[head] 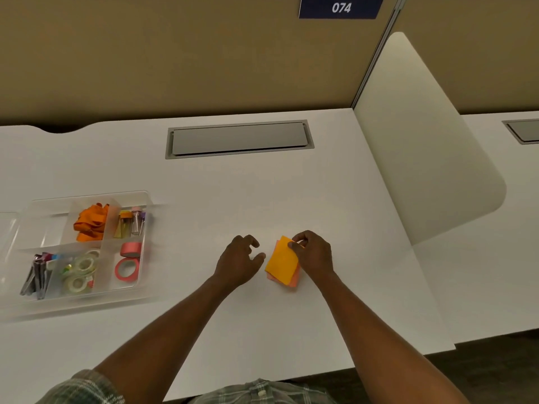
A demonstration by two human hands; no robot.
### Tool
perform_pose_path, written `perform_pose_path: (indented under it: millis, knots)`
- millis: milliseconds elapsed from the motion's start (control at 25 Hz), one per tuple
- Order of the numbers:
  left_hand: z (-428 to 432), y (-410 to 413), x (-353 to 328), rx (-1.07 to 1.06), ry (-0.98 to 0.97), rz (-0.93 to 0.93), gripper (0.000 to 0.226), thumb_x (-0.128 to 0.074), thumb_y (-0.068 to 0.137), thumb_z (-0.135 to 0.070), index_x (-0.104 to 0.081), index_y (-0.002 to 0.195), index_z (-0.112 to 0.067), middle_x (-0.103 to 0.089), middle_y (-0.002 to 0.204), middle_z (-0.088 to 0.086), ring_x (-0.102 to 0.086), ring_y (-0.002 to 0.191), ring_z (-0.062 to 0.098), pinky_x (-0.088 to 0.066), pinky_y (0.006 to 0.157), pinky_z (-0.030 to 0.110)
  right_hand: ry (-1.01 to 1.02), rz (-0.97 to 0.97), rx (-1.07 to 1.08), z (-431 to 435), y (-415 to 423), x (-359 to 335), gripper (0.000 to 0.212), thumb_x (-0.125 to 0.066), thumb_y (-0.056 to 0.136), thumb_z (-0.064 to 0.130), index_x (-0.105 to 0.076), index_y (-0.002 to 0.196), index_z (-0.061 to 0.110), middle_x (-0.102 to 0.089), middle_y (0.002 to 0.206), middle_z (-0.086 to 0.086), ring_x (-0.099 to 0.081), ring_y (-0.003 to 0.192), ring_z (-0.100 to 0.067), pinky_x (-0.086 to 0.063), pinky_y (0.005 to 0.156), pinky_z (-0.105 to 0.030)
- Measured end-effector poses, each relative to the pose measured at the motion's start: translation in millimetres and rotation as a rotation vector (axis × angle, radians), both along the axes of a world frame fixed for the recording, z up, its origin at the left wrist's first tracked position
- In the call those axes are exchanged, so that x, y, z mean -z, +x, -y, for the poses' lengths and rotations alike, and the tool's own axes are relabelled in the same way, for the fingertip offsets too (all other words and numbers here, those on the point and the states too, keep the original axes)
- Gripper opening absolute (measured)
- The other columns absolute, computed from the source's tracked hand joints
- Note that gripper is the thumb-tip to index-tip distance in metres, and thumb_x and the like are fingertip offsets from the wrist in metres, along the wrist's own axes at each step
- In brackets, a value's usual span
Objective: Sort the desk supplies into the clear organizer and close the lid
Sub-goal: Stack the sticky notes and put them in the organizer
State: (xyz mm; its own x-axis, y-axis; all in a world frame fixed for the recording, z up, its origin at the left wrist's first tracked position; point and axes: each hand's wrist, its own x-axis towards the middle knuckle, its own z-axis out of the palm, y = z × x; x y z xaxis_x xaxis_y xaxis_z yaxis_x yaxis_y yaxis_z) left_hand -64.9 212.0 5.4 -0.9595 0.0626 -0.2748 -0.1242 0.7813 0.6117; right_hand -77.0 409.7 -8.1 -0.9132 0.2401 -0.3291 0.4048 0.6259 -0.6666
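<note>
An orange stack of sticky notes (282, 263) lies on the white desk (233, 193), with a pink pad under it. My right hand (313, 253) pinches the stack's far right corner. My left hand (239, 259) hovers just left of the stack with loosely curled fingers, holding nothing. The clear organizer (87, 246) sits at the left, lid open. Its compartments hold orange rubber bands (91, 223), small vials (131, 223), red tape rolls (128, 260), clear tape rolls (81, 271) and binder clips (36, 275).
A grey cable hatch (239, 139) is set into the desk at the back. A white divider panel (423, 135) stands at the right. The tan partition wall carries a blue sign reading 074 (340, 7).
</note>
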Motion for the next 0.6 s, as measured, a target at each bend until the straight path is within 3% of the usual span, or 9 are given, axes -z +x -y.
perform_pose_path:
  millis: [120, 200, 280, 440, 600]
  knots:
    - [0, -10, -6, -0.143, 0.141, 0.115, 0.037, -0.063, 0.089, -0.045, -0.058, 0.117, -0.021, -0.061, 0.106, 0.000, -0.058, 0.095, 0.015, -0.043, 0.075, 0.028, -0.246, -0.028, 0.004, 9, -7, -16, 0.013, -0.072, 0.088, 0.032, -0.067, 0.093, 0.021, -0.068, 0.088, 0.004, -0.065, 0.082, -0.017, -0.057, 0.067, -0.033]
    - [5, -17, -10, -0.249, 0.319, 0.229, 0.038, -0.059, 0.092, -0.046, -0.058, 0.117, -0.019, -0.062, 0.110, 0.001, -0.059, 0.099, 0.020, -0.046, 0.075, 0.031, -0.395, -0.016, 0.026, 13, -11, -26, 0.014, -0.071, 0.090, 0.030, -0.065, 0.093, 0.018, -0.067, 0.090, 0.000, -0.066, 0.080, -0.020, -0.057, 0.057, -0.028]
    - [10, -21, -13, -0.318, 0.477, 0.288, 0.033, -0.060, 0.093, -0.042, -0.062, 0.110, -0.014, -0.065, 0.107, 0.004, -0.060, 0.095, 0.021, -0.047, 0.073, 0.032, -0.481, 0.003, 0.044, 16, -15, -29, 0.017, -0.069, 0.091, 0.030, -0.064, 0.091, 0.014, -0.067, 0.090, -0.003, -0.066, 0.080, -0.021, -0.058, 0.058, -0.028]
    - [22, -25, -20, -0.334, 0.557, 0.303, 0.018, -0.061, 0.093, -0.031, -0.066, 0.096, -0.014, -0.068, 0.098, 0.005, -0.062, 0.087, 0.020, -0.050, 0.073, 0.037, -0.287, -0.071, -0.030, 17, -19, -24, 0.027, -0.065, 0.091, 0.045, -0.069, 0.091, 0.017, -0.069, 0.098, 0.001, -0.066, 0.091, -0.022, -0.057, 0.081, -0.040]
    - [31, -22, -22, -0.397, 0.576, 0.271, 0.010, -0.061, 0.092, -0.020, -0.067, 0.093, -0.012, -0.071, 0.091, 0.011, -0.066, 0.076, 0.022, -0.047, 0.061, 0.029, -0.262, -0.227, -0.019, 16, -22, -28, 0.014, -0.067, 0.092, 0.035, -0.073, 0.095, 0.022, -0.067, 0.100, 0.005, -0.066, 0.095, -0.020, -0.054, 0.085, -0.039]
